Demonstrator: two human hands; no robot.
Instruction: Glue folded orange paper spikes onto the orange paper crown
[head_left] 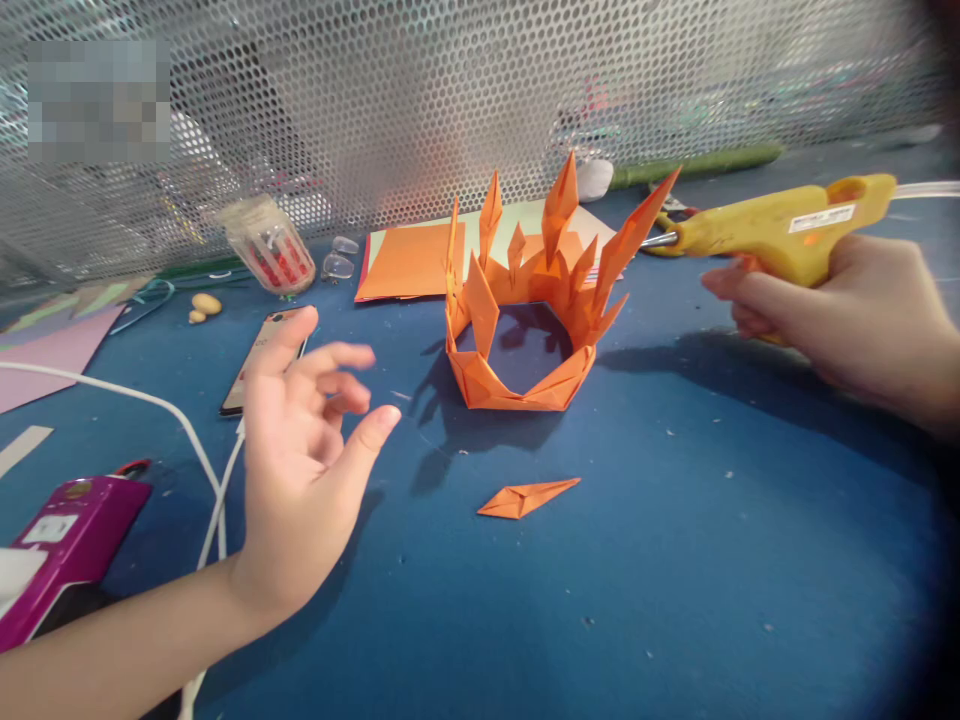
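An orange folded-paper crown (525, 300) with several upright spikes stands in the middle of the blue table (675, 560). My right hand (847, 320) is closed around a yellow glue gun (780, 228), whose metal nozzle points at the tip of the crown's right spike. My left hand (307, 450) hovers open to the left of the crown, fingers spread and loosely curled, holding nothing. A single loose orange folded piece (529, 497) lies flat on the table in front of the crown.
A phone (259, 365) lies beyond my left hand. A purple glue gun (60, 545) and white cable (202, 460) sit at the left edge. Orange paper sheets (412, 262), a clear jar (268, 245) and a perforated metal screen (450, 90) are behind.
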